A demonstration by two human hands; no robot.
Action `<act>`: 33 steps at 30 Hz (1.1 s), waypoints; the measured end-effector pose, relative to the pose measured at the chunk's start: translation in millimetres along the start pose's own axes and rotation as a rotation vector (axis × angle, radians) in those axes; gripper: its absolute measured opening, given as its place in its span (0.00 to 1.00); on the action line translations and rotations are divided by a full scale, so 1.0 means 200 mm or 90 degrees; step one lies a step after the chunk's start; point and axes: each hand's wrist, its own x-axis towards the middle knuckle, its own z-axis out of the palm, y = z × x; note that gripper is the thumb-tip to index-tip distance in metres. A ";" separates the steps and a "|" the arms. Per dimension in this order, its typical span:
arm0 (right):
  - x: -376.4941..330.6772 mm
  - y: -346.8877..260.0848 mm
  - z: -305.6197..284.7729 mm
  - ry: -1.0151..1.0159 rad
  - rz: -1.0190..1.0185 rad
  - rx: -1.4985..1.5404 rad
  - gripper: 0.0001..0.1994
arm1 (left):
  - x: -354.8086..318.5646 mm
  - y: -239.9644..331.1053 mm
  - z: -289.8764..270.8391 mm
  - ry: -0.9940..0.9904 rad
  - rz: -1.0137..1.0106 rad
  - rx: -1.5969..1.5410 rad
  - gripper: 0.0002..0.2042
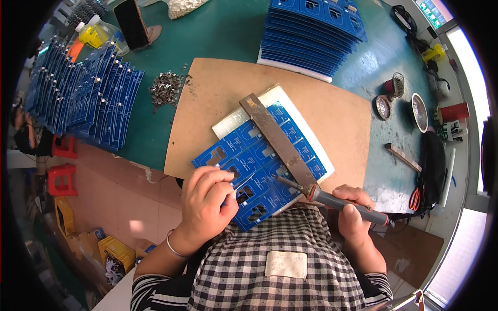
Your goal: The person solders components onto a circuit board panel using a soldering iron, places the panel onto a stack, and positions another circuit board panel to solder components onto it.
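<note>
A blue circuit board panel (248, 155) with several cut-outs lies tilted on a white pad (316, 140), a brown metal bar (277, 137) resting across it. My right hand (355, 215) is closed round the grey handle of a soldering iron (332, 200); its tip points left, over the panel beside the bar. At the panel's near left edge, my left hand (208, 199) is closed in a pinch on what look like thin tweezers (245, 182). Their points reach over the panel, and the fingers hide the rest.
Under the work lies a brown board (207, 93) on a green table. Blue panels stand in rows (85, 98) at left and in a stack (311, 41) at the back. Small metal parts (166, 89), a phone (131, 23), a solder spool (395, 85), round tins (418, 112) and scissors (414, 199) lie around.
</note>
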 end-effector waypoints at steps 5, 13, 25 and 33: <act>0.02 0.05 0.05 -0.010 -0.015 -0.056 0.15 | -0.02 -0.02 0.01 -0.044 -0.005 0.031 0.09; 0.04 0.08 0.07 -0.031 -0.007 -0.106 0.15 | -0.03 -0.03 0.02 -0.043 -0.012 0.052 0.09; 0.07 0.08 0.09 -0.050 -0.016 -0.096 0.14 | 0.01 -0.03 0.05 -0.007 -0.006 0.087 0.08; 0.09 0.07 0.10 -0.055 0.022 -0.040 0.13 | 0.03 -0.04 0.06 -0.005 -0.003 0.094 0.11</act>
